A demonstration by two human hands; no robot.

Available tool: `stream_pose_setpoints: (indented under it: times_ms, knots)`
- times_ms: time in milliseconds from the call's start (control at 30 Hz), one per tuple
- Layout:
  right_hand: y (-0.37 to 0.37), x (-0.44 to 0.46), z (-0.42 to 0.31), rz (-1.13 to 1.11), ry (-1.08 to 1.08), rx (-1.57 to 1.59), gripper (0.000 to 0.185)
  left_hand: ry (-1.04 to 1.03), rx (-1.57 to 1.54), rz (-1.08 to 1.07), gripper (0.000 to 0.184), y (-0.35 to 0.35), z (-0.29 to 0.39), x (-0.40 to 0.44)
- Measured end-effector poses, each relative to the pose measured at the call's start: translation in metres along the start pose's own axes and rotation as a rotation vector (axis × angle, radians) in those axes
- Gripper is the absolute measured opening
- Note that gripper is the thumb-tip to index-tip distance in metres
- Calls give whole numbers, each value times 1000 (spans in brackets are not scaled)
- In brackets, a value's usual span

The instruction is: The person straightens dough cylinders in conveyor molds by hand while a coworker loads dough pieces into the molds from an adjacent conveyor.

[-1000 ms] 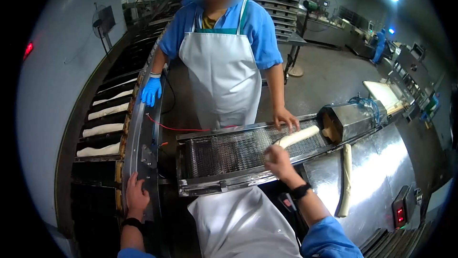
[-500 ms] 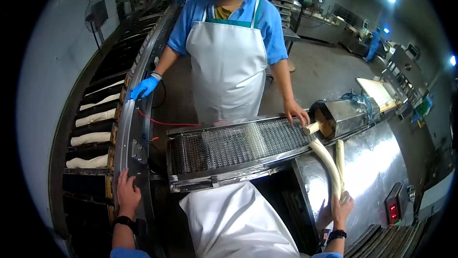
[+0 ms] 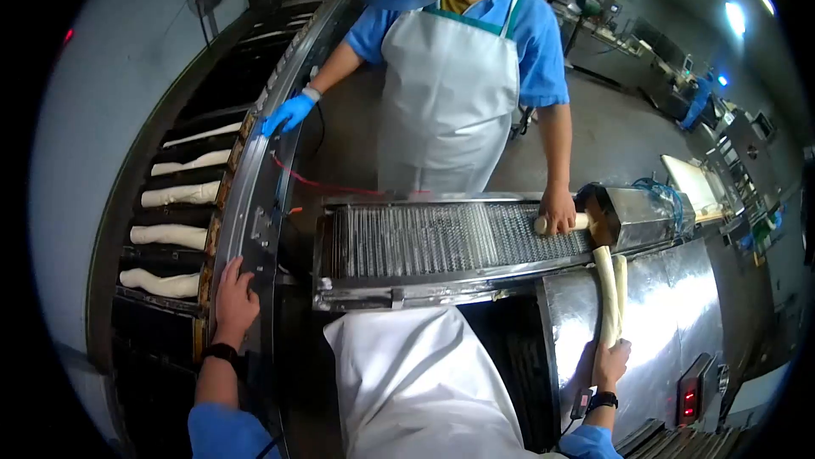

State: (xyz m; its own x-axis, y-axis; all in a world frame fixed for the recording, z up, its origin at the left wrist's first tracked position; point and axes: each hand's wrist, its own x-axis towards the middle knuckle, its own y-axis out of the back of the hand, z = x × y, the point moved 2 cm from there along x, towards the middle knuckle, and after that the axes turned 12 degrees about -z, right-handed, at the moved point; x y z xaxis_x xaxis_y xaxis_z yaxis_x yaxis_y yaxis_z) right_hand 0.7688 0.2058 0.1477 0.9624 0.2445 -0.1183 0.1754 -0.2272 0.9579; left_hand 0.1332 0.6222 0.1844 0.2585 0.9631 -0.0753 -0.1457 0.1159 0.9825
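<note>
My left hand (image 3: 235, 304) rests on the metal side rail (image 3: 240, 225) of the long tray line, fingers stretched out and holding nothing. My right hand (image 3: 611, 363) is closed around the lower end of a long pale dough roll (image 3: 609, 302) on the steel table (image 3: 662, 315). A second dough roll (image 3: 621, 285) lies close along its right side; whether my fingers also grip that one I cannot tell. At the chute, a co-worker's bare hand (image 3: 559, 208) holds another dough roll (image 3: 582, 220) on the mesh conveyor (image 3: 424, 238).
Dark baking trays (image 3: 161, 323) run along the left, several holding dough strips (image 3: 170, 236). The co-worker's blue-gloved hand (image 3: 289, 113) rests on the rail farther up. A metal chute (image 3: 641, 214) stands over the conveyor's right end. A red digital display (image 3: 691, 395) sits at lower right.
My right hand's dough roll has come away from the conveyor edge and straightened beside the second one. The co-worker's hand has closed over the roll at the chute. My view has shifted.
</note>
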Motion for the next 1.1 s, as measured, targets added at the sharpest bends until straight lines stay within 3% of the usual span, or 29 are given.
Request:
stream_pose_setpoints:
  times_ms: [133,200,267,333,600,667,700,1033,1100]
  knots:
    - [-2,4,-2,-48,-84,189,69,-47,0,68,29,5,3,-3]
    - [-8,5,-1,137,0,48,75,-13,-5,28,28,5,4,-5]
    - [-7,7,-4,132,62,-30,73,-57,-13,52,28,0,1,-4]
    - [11,-14,-32,-78,-43,-131,63,-55,-24,62,28,3,4,-5]
    - [-5,-11,-17,-59,39,-216,68,-78,-5,92,28,-11,-6,-2]
    - [-18,-5,-5,114,142,-283,72,-63,11,84,29,-10,-6,-1]
    - [-16,-4,-7,28,97,-266,75,-52,6,85,29,-9,-4,-2]
    - [-16,-5,-14,35,88,-265,76,-58,-39,55,29,8,8,-6]
    - [-22,-2,-5,75,187,-258,71,-59,-45,52,28,10,8,-6]
